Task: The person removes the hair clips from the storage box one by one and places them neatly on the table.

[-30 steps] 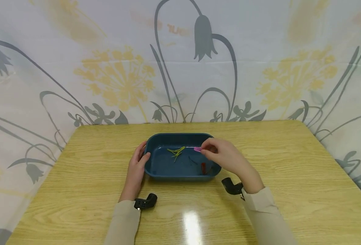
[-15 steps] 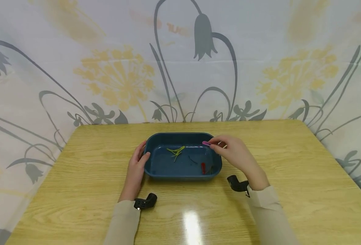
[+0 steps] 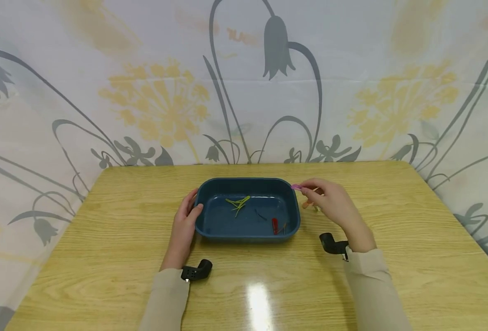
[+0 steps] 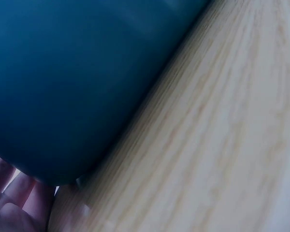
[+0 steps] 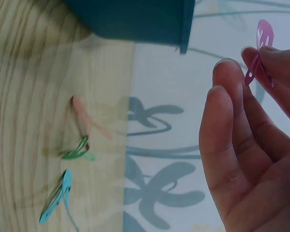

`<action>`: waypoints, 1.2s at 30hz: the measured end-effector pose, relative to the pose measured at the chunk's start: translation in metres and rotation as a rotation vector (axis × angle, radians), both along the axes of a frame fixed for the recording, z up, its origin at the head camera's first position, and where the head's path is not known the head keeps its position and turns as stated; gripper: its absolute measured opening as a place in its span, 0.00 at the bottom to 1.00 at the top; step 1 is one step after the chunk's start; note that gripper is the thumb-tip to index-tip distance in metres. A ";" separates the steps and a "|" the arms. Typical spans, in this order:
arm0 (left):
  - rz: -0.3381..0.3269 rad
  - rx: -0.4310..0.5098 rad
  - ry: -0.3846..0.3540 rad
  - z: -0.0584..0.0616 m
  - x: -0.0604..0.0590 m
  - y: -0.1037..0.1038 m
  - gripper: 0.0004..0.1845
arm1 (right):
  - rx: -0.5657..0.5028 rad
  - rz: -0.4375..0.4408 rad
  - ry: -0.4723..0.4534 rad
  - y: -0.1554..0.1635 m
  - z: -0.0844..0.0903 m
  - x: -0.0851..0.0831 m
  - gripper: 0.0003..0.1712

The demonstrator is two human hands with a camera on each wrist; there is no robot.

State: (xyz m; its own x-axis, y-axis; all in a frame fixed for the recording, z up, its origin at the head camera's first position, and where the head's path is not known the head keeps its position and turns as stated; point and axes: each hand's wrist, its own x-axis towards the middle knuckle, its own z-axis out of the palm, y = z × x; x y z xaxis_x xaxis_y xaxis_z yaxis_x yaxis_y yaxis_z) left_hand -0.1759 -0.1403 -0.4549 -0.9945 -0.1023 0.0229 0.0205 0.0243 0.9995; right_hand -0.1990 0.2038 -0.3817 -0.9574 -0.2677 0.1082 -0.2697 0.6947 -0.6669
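My right hand (image 3: 332,204) hangs just off the tray's (image 3: 247,236) far right corner, above the table (image 3: 103,239). Its thumb and forefinger pinch a pink clip (image 3: 296,187) by one end; the other fingers are loosely curled beside them, holding nothing. In the right wrist view the clip (image 5: 260,50) sticks up past my fingertips (image 5: 227,72), free of the tray's edge (image 5: 135,21).

My left hand (image 3: 184,225) lies against the tray's left end, the fingers wrapped round its rim, the thumb on the near corner. The left wrist view shows only the tray's dark wall (image 4: 77,82) close up on the wood and the tips of my fingers (image 4: 12,193) behind it.

In the tray lie yellow-green clips (image 3: 238,203) near the middle, a red clip (image 3: 274,225) toward the near right corner, and a thin dark one (image 3: 261,216) between them; I cannot tell its colour.

On the table beyond the tray, just under my right hand, the right wrist view shows three more clips: a pale pink one (image 5: 87,121), a green one (image 5: 76,150) touching it, and a light blue one (image 5: 55,198) a little apart.
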 end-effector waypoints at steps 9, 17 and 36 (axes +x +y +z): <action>0.001 0.004 -0.014 0.000 -0.001 0.001 0.24 | 0.017 -0.052 -0.053 0.012 -0.012 -0.007 0.18; 0.003 0.001 -0.018 0.000 -0.002 0.002 0.25 | 0.043 -0.077 -0.060 0.025 -0.022 -0.010 0.15; 0.001 -0.005 -0.023 -0.001 -0.001 0.000 0.24 | 0.070 -0.137 -0.135 0.048 -0.039 -0.013 0.16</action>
State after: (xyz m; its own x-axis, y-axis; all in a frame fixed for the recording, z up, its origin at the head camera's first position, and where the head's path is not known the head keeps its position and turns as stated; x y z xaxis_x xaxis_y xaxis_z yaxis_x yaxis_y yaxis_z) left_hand -0.1773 -0.1402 -0.4559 -0.9947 -0.1032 0.0005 -0.0025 0.0295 0.9996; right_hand -0.2119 0.2519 -0.4212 -0.9899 -0.1367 -0.0374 -0.0814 0.7645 -0.6394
